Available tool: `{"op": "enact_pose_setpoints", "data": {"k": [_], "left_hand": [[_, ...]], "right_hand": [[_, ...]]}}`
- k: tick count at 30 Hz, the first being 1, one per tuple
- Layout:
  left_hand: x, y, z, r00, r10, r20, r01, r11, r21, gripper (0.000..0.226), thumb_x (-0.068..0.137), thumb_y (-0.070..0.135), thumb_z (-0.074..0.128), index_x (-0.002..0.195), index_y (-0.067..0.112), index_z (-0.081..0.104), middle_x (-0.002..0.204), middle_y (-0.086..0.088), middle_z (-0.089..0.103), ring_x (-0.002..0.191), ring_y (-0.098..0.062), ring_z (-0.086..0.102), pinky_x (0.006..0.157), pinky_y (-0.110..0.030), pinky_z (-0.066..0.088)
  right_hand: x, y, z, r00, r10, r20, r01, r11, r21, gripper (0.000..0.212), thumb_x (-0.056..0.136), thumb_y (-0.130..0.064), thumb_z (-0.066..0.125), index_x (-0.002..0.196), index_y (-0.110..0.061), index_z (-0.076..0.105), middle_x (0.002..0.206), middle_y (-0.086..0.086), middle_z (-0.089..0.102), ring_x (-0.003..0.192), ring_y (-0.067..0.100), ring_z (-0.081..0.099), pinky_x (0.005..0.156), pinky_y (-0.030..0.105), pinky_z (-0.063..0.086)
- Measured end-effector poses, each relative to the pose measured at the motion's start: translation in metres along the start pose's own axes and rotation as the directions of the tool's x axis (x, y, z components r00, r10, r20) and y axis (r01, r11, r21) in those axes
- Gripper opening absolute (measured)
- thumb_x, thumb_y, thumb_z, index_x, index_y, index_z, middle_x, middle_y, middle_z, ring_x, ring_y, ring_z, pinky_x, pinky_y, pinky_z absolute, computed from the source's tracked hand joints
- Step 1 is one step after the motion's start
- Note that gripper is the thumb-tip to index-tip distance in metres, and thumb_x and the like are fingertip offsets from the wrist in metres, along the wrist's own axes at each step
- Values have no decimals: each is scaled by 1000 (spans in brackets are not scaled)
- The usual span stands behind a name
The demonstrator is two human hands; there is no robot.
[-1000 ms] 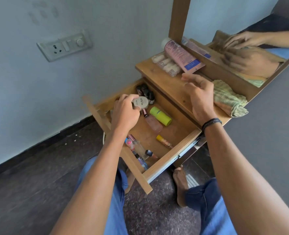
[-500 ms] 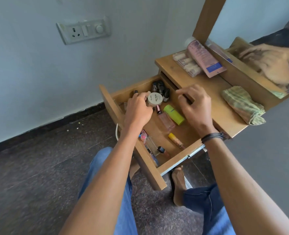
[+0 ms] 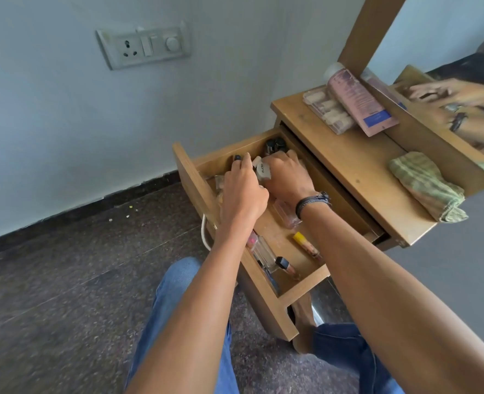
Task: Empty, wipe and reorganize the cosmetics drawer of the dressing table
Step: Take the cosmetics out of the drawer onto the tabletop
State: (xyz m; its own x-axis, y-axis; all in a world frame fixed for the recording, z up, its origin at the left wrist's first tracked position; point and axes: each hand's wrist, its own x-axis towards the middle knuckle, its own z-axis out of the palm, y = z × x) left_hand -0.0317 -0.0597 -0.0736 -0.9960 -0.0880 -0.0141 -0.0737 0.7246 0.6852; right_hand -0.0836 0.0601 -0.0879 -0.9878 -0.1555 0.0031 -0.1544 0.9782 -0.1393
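White compact (image 3: 263,169) sits between hands (image 3: 243,191) in wooden drawer (image 3: 306,285).

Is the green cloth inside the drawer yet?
No, the green cloth lies bunched on the tabletop, outside the open drawer.

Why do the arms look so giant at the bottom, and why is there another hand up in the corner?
Head view: the wide lens stretches the arms near the bottom edge and tilts the socket; the extra hand is a blurry reflection in the mirror; light is soft, shadows faint; the left hand, right hand and jar in the drawer look sharp.
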Motion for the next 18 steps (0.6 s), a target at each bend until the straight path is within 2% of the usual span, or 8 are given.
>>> {"op": "enact_pose_setpoints", "data": {"k": [2,6,12,16,18], "left_hand": [[0,0,1,1000,5,-3,-5,1000,-1,72,95,5,61,157,14,25,150,-3,44,136,-24,43,108,-41,46],[0,-2,1,1000,18,-7,-17,1000,7,73,95,5,62,157,13,26,150,-4,44,136,-25,44,106,-42,48],[1,-2,0,1000,5,-9,-5,1000,22,72,94,0,58,157,13,25,151,-5,43,135,-27,45,105,-45,50],[1,-1,-2,1000,-15,-20,15,1000,1,72,94,-3,55,158,13,26,151,-4,43,135,-26,44,105,-45,49],[1,0,-4,999,-27,-26,26,1000,-15,74,92,-5,55,158,14,27,151,-3,43,135,-25,45,105,-44,49]], "right_hand": [[3,-3,3,999,27,47,-26,1000,-15,34,95,-33,63,127,-20,59,131,10,58,120,31,46,95,43,42],[0,-4,6,997,60,42,-63,995,73,48,93,-34,66,137,-18,53,135,13,54,123,33,45,96,43,44],[-12,-3,1,997,72,-38,-65,985,158,34,89,-41,68,118,-23,65,119,9,60,110,30,50,87,41,48],[-30,-2,-13,987,118,-111,-83,957,278,46,81,-44,75,121,-24,66,120,6,62,112,29,50,89,41,48],[-40,-1,-23,978,151,-146,-91,931,352,51,78,-40,78,124,-24,66,124,4,61,115,27,50,91,38,46]]}}
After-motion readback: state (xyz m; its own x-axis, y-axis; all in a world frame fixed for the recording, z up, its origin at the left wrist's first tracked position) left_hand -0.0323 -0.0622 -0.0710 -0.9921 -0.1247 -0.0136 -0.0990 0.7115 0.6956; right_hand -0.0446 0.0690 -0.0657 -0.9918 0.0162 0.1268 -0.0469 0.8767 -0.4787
